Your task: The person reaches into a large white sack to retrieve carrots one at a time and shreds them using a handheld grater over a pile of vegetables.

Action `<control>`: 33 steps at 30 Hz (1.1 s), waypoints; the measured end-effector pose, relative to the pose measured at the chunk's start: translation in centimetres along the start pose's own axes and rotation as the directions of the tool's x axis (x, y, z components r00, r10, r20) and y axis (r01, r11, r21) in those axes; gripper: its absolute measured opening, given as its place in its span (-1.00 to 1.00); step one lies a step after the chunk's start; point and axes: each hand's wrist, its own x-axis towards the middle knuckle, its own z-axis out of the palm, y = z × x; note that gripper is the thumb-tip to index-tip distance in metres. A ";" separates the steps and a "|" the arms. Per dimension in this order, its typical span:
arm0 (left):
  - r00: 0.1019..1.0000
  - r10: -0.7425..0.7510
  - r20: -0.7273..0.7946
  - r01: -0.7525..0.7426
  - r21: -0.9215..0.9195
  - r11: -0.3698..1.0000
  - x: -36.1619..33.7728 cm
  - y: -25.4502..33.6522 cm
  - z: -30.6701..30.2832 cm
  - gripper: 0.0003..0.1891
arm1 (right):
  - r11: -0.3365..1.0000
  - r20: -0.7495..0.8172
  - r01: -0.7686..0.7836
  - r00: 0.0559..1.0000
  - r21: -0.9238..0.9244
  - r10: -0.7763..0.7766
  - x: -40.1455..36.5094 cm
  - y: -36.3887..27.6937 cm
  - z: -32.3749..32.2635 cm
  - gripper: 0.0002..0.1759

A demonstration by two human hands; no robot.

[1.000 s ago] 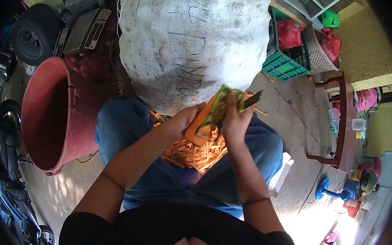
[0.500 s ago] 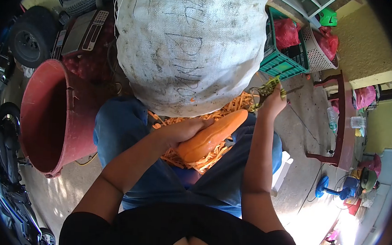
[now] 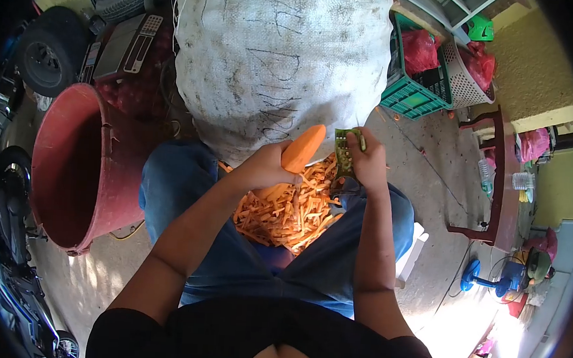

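My left hand is wrapped round a large peeled carrot, whose tapered end points up and away from me. The carrot's thick end shows below the hand, over a heap of orange peel strips between my knees. Closed in my right hand is a flat green peeler with a slotted face, held just right of the carrot and apart from it. My fingers hide part of the peeler's handle.
A big white woven sack stands directly ahead. To the left are a red tub, a scale, a tyre and a motorcycle. At right are a green crate, a white basket and a blue fan.
The carrot has turned more upright and moved up and left with my left hand. My right hand has brought the peeler leftward and down, closer to the carrot.
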 end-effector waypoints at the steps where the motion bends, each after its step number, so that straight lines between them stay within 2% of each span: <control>1: 1.000 0.001 0.002 -0.001 0.001 1.000 0.1 -0.1 0.0 -0.39 | 1.000 0.008 0.017 1.000 0.017 -0.017 0.0 0.3 0.3 -0.80; 4: 0.999 0.032 0.018 -0.032 0.018 0.999 0.3 -0.1 0.2 -0.38 | 0.999 0.017 0.044 0.999 0.021 -0.044 -0.1 0.4 0.4 -0.79; 6: 0.999 -0.040 0.012 0.041 -0.095 0.995 0.5 0.2 0.4 -0.39 | 0.997 0.046 0.074 0.996 0.002 -0.074 -0.3 0.3 0.5 -0.80; 10: 0.995 -0.100 0.011 0.101 -0.197 0.975 1.0 -0.2 0.7 -0.41 | 0.993 0.116 0.056 0.992 -0.103 -0.044 -0.5 -0.1 0.5 -0.81; 12: 0.997 -0.061 -0.048 0.058 -0.073 0.996 0.8 -0.2 0.8 -0.45 | 0.990 0.147 0.104 0.985 -0.100 -0.089 -0.5 0.2 0.7 -0.82; 13: 0.997 -0.061 -0.046 0.057 -0.073 0.996 0.8 0.1 0.7 -0.45 | 0.990 0.146 0.103 0.985 -0.100 -0.087 -0.6 0.2 0.7 -0.82; 15: 0.982 0.017 -0.190 0.046 0.319 0.947 0.5 1.0 0.4 -0.51 | 0.984 0.186 0.142 0.975 -0.109 -0.120 -0.7 0.1 0.7 -0.81; 16: 0.982 0.017 -0.189 0.045 0.318 0.947 0.3 1.4 0.4 -0.51 | 0.984 0.186 0.141 0.975 -0.110 -0.119 -0.9 -0.1 0.8 -0.81; 18: 0.966 0.028 -0.257 0.107 0.496 0.861 0.1 2.0 0.5 -0.54 | 0.986 0.241 0.118 0.967 -0.119 -0.086 -1.1 -0.5 1.1 -0.82; 22: 0.975 0.058 -0.215 0.051 0.470 0.881 -0.2 2.2 0.7 -0.54 | 0.971 0.260 0.170 0.958 -0.166 -0.123 -1.2 0.1 2.4 -0.83; 24: 0.960 0.197 -0.200 -0.085 0.460 0.884 -0.5 2.2 0.5 -0.55 | 0.983 0.242 0.162 0.961 -0.089 -0.136 -1.1 -0.1 2.4 -0.84; 30: 0.960 0.235 -0.153 -0.138 0.469 0.872 -1.3 3.4 -0.5 -0.58 | 0.990 0.185 0.115 0.978 -0.079 -0.099 -1.1 0.0 3.1 -0.86; 33: 0.965 0.207 -0.161 -0.104 0.489 0.866 -1.6 3.6 -0.4 -0.59 | 0.984 0.141 0.150 0.981 -0.096 -0.136 -1.3 0.6 3.7 -0.86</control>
